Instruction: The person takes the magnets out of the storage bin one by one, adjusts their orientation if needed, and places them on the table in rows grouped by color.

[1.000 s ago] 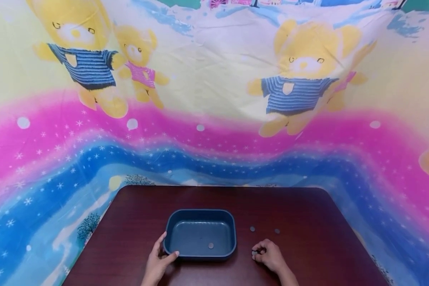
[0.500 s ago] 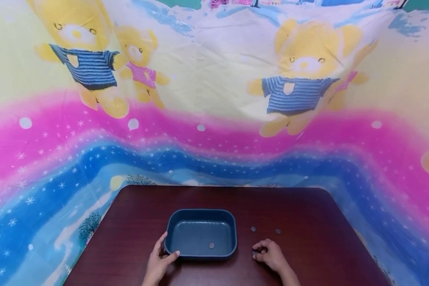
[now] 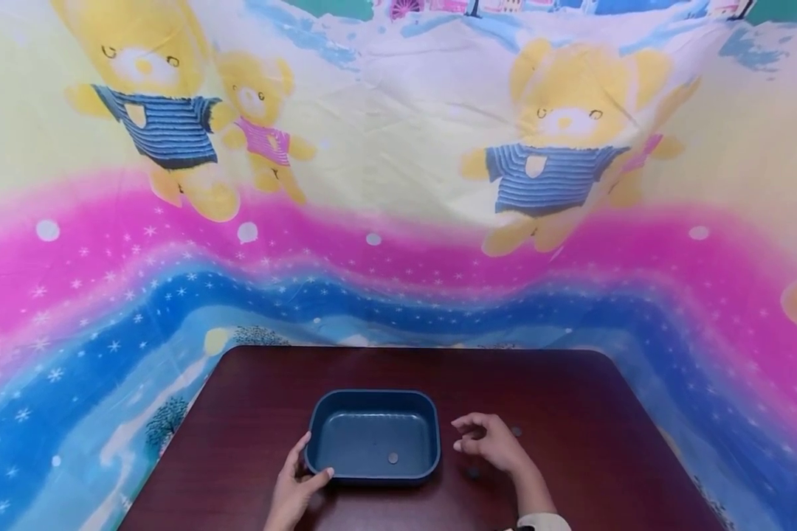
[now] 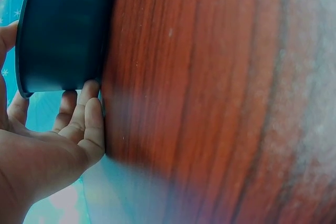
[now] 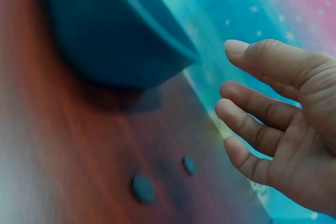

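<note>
A dark blue-grey plastic bin with rounded corners stands on the table. My left hand holds its near left corner, thumb on the rim and fingers along the outer wall. One small grey round disc lies inside. To the right of the bin, my right hand is raised over the tabletop, fingers loosely bent and thumb apart, nothing between them. In the right wrist view, two dark discs, a nearer one and a farther one, lie on the wood. The head view shows a disc below that hand and another beside it.
The dark red-brown wooden table has rounded far corners. Behind and around it hangs a printed cloth with bears and snowflakes, close to the table's far edge.
My right hand has let go of the disc near the front and lifted up and away, its fingers spreading. It now covers the spot where another disc showed. My left hand keeps its hold.
</note>
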`<state>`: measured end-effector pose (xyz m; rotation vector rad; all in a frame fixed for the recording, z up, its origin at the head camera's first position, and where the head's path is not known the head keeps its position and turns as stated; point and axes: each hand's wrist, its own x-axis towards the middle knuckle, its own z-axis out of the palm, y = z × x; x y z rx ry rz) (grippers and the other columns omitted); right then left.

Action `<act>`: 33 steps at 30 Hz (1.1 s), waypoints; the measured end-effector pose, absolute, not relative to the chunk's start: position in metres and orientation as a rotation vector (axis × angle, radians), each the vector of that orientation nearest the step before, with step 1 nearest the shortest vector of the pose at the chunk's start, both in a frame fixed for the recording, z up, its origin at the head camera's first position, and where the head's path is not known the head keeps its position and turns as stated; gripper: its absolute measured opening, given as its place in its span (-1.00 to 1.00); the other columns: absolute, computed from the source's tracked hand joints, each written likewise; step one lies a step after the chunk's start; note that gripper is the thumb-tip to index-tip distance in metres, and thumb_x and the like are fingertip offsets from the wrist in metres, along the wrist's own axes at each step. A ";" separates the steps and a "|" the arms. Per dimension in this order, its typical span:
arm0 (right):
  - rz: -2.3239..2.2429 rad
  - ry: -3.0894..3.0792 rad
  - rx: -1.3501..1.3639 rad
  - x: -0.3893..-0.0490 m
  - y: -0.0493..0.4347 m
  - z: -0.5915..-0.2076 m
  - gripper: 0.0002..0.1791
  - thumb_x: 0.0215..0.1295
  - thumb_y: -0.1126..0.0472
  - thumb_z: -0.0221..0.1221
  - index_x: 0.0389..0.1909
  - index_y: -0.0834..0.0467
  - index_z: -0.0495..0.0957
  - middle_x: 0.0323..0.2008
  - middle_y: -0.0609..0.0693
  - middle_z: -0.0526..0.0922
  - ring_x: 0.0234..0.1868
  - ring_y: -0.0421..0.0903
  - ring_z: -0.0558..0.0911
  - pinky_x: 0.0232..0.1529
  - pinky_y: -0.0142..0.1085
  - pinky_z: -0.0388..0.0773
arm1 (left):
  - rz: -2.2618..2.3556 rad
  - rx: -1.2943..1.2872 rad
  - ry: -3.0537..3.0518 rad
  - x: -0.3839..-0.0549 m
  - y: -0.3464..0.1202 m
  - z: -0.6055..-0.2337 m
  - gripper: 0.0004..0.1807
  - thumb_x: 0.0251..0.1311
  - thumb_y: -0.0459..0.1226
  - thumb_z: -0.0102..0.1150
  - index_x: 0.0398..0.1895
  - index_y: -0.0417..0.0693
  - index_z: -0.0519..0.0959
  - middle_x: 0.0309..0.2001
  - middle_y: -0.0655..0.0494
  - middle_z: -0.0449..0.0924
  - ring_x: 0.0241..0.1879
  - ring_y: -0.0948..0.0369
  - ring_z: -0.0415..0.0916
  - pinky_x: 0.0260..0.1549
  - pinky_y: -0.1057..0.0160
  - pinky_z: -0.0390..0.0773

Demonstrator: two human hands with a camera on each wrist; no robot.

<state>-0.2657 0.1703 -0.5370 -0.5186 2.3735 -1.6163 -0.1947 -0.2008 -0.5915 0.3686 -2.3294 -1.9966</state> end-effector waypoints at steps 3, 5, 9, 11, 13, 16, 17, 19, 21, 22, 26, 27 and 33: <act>-1.597 2.353 -0.572 -0.272 0.158 -0.528 -0.64 0.09 0.29 0.31 -0.07 0.31 0.56 -0.17 0.13 0.59 -0.22 0.01 0.58 -0.28 -0.24 0.53 | -1.996 0.374 -2.329 -0.195 -0.203 -0.590 -0.09 0.00 -0.25 0.37 0.42 -0.06 0.10 0.08 -0.34 0.38 -0.20 0.09 0.49 -0.31 0.21 0.50; -1.588 2.320 -0.595 -0.276 0.151 -0.523 -0.63 0.08 0.31 0.31 -0.08 0.36 0.55 -0.19 0.17 0.59 -0.23 0.01 0.58 -0.29 -0.21 0.53 | -2.000 0.368 -2.323 -0.195 -0.202 -0.589 -0.09 0.00 -0.25 0.37 0.42 -0.06 0.09 0.08 -0.34 0.38 -0.20 0.08 0.49 -0.31 0.21 0.51; -1.526 2.264 -0.630 -0.285 0.136 -0.515 -0.66 0.09 0.31 0.30 -0.08 0.33 0.56 -0.17 0.21 0.59 -0.22 -0.02 0.58 -0.28 -0.20 0.54 | -1.987 0.368 -2.323 -0.195 -0.202 -0.589 -0.09 0.00 -0.26 0.38 0.41 -0.06 0.11 0.09 -0.36 0.37 -0.19 0.07 0.49 -0.30 0.19 0.51; -1.500 2.235 -0.626 -0.290 0.128 -0.514 -0.66 0.07 0.31 0.31 -0.09 0.29 0.57 -0.16 0.20 0.59 -0.24 -0.03 0.59 -0.29 -0.18 0.55 | -1.976 0.364 -2.334 -0.194 -0.202 -0.589 -0.09 -0.01 -0.25 0.38 0.41 -0.07 0.11 0.10 -0.38 0.35 -0.19 0.06 0.49 -0.29 0.17 0.51; -1.477 2.210 -0.615 -0.293 0.121 -0.514 -0.67 0.05 0.33 0.33 -0.11 0.25 0.59 -0.16 0.18 0.59 -0.26 -0.04 0.60 -0.29 -0.16 0.55 | -1.973 0.373 -2.340 -0.194 -0.202 -0.589 -0.10 -0.01 -0.24 0.38 0.40 -0.06 0.13 0.12 -0.38 0.34 -0.19 0.07 0.49 -0.29 0.17 0.51; -1.433 2.191 -0.596 -0.298 0.110 -0.513 -0.69 0.02 0.36 0.34 -0.15 0.23 0.60 -0.19 0.19 0.59 -0.30 -0.03 0.61 -0.31 -0.13 0.56 | -1.975 0.367 -2.336 -0.194 -0.202 -0.589 -0.10 -0.02 -0.24 0.38 0.40 -0.06 0.13 0.11 -0.36 0.35 -0.22 0.09 0.49 -0.31 0.19 0.51; -1.413 2.192 -0.594 -0.300 0.107 -0.512 -0.69 0.02 0.36 0.34 -0.16 0.22 0.61 -0.20 0.19 0.59 -0.31 -0.04 0.61 -0.32 -0.14 0.56 | -1.976 0.370 -2.332 -0.194 -0.201 -0.590 -0.11 -0.02 -0.24 0.39 0.39 -0.05 0.14 0.10 -0.34 0.36 -0.23 0.10 0.49 -0.31 0.20 0.50; -1.377 2.193 -0.596 -0.303 0.099 -0.512 -0.71 0.00 0.39 0.33 -0.18 0.24 0.61 -0.23 0.19 0.59 -0.32 -0.04 0.61 -0.33 -0.14 0.56 | -1.990 0.358 -2.306 -0.194 -0.201 -0.590 -0.11 -0.03 -0.28 0.39 0.39 -0.06 0.15 0.07 -0.33 0.40 -0.24 0.10 0.50 -0.33 0.22 0.51; -1.337 2.184 -0.591 -0.307 0.091 -0.513 -0.72 0.00 0.42 0.31 -0.19 0.27 0.61 -0.25 0.20 0.60 -0.33 -0.04 0.61 -0.33 -0.15 0.56 | -1.998 0.341 -2.289 -0.194 -0.201 -0.591 -0.11 -0.03 -0.30 0.38 0.39 -0.08 0.14 0.03 -0.33 0.43 -0.25 0.10 0.50 -0.34 0.24 0.51; -1.318 2.176 -0.586 -0.308 0.088 -0.513 -0.71 0.00 0.43 0.30 -0.19 0.29 0.61 -0.26 0.20 0.60 -0.34 -0.04 0.61 -0.33 -0.15 0.57 | -2.003 0.333 -2.281 -0.194 -0.201 -0.591 -0.11 -0.02 -0.32 0.37 0.40 -0.09 0.13 0.02 -0.33 0.43 -0.25 0.10 0.51 -0.35 0.25 0.52; -1.232 2.148 -0.566 -0.312 0.074 -0.517 -0.71 0.00 0.47 0.27 -0.17 0.34 0.60 -0.26 0.20 0.61 -0.34 -0.05 0.60 -0.30 -0.10 0.56 | -2.029 0.333 -2.267 -0.193 -0.201 -0.591 -0.10 0.00 -0.33 0.36 0.41 -0.09 0.11 0.01 -0.32 0.44 -0.25 0.11 0.51 -0.36 0.27 0.51; -1.213 2.143 -0.561 -0.313 0.072 -0.518 -0.71 0.00 0.48 0.26 -0.17 0.34 0.60 -0.27 0.19 0.61 -0.33 -0.05 0.60 -0.29 -0.08 0.56 | -2.031 0.337 -2.268 -0.193 -0.201 -0.591 -0.10 0.00 -0.33 0.36 0.41 -0.09 0.10 0.01 -0.32 0.44 -0.25 0.12 0.51 -0.36 0.27 0.51; -1.051 2.225 -0.591 -0.313 0.058 -0.521 -0.73 0.00 0.52 0.21 -0.23 0.29 0.65 -0.39 0.06 0.65 -0.39 -0.11 0.57 -0.31 -0.08 0.54 | -2.019 0.351 -2.285 -0.193 -0.200 -0.590 -0.11 0.01 -0.30 0.36 0.41 -0.08 0.11 0.04 -0.32 0.42 -0.23 0.10 0.49 -0.34 0.24 0.51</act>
